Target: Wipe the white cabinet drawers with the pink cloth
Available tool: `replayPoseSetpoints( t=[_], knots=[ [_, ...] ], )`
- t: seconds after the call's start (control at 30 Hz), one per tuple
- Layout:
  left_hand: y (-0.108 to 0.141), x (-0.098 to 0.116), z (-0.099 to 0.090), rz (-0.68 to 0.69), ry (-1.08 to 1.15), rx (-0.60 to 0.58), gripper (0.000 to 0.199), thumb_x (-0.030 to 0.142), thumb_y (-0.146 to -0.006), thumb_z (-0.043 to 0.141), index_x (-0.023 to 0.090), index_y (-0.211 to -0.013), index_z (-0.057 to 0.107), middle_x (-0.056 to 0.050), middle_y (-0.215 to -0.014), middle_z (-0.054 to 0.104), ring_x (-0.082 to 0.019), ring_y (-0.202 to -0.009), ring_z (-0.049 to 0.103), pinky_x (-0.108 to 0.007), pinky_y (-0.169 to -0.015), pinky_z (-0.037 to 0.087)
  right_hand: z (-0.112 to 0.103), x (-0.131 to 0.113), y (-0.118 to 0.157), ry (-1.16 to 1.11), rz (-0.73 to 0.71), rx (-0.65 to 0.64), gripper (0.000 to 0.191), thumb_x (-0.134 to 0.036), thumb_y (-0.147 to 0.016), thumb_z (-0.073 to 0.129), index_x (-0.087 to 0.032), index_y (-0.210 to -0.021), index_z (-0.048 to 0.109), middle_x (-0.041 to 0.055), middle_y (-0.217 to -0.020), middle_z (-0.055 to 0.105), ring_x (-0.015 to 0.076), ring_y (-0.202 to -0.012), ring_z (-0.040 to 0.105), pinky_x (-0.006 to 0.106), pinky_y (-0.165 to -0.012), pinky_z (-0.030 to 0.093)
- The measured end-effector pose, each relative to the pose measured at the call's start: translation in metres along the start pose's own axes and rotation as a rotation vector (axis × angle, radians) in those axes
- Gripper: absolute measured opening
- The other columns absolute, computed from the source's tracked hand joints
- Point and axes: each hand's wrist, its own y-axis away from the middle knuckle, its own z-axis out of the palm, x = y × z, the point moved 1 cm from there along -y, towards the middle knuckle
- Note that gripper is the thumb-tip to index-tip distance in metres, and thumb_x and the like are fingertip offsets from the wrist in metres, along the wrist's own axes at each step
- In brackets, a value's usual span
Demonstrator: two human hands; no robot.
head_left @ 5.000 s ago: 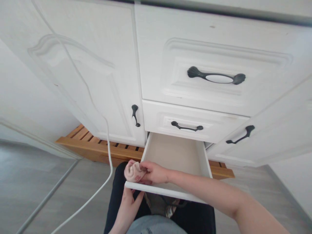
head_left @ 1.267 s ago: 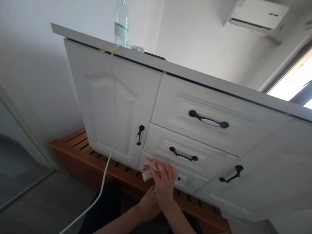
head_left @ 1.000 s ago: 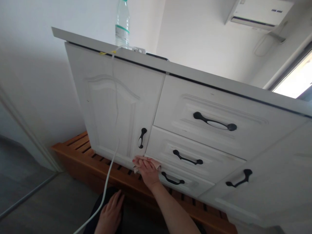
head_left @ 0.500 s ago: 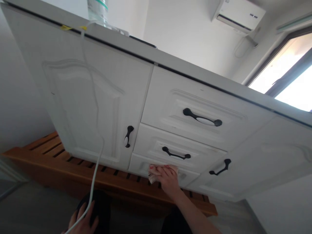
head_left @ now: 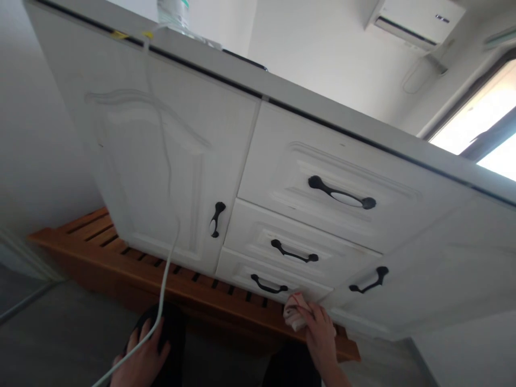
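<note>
A crumpled pale pink cloth (head_left: 295, 313) is gripped by my right hand (head_left: 321, 336), low at the right end of the bottom drawer, above the slatted wooden bench (head_left: 226, 306). That drawer's black handle (head_left: 269, 285) lies just left of the cloth. My left hand (head_left: 139, 359) rests on my dark-clothed left knee (head_left: 171, 336), its fingers spread and holding nothing. A white cable (head_left: 162, 293) runs down from the cabinet top and passes in front of this hand. The white cabinet front (head_left: 258, 226) faces me, its drawers and doors closed.
Black handles with white inlays mark the upper drawer (head_left: 342, 193) and the left door (head_left: 216, 220). On the cabinet top (head_left: 322, 107) stand a clear bottle (head_left: 173, 13) and a flat dark-edged object (head_left: 244, 59). An air conditioner (head_left: 417, 24) hangs on the back wall.
My right hand has moved right and down with the cloth, uncovering the bottom drawer's handle. The left hand stays on the knee, and the view has shifted slightly.
</note>
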Motion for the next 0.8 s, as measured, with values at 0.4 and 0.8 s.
replayPoseSetpoints(
  t=[0.4, 0.8],
  knots=[
    [-0.001, -0.005, 0.0, -0.018, 0.104, 0.02, 0.06, 0.034, -0.096, 0.021, 0.017, -0.152, 0.035, -0.017, -0.157, 0.035, -0.037, -0.144, 0.028, -0.054, -0.094, 0.045, 0.088, -0.172, -0.158, -0.105, -0.182, 0.409, 0.028, -0.02, -0.099, 0.051, -0.029, -0.119, 0.068, 0.0076, -0.127, 0.066, 0.0249, -0.117, 0.052, 0.048, -0.105, 0.039],
    [-0.002, -0.007, -0.002, 0.014, 0.058, 0.049, 0.061, 0.035, -0.097, 0.019, 0.014, -0.152, 0.034, -0.02, -0.154, 0.037, -0.038, -0.137, 0.035, -0.053, -0.089, 0.047, 0.101, -0.178, -0.152, -0.217, -0.565, -0.104, 0.025, -0.023, -0.101, 0.048, -0.024, -0.117, 0.067, -0.0019, -0.141, 0.06, 0.0148, -0.126, 0.053, 0.03, -0.112, 0.039]
  ],
)
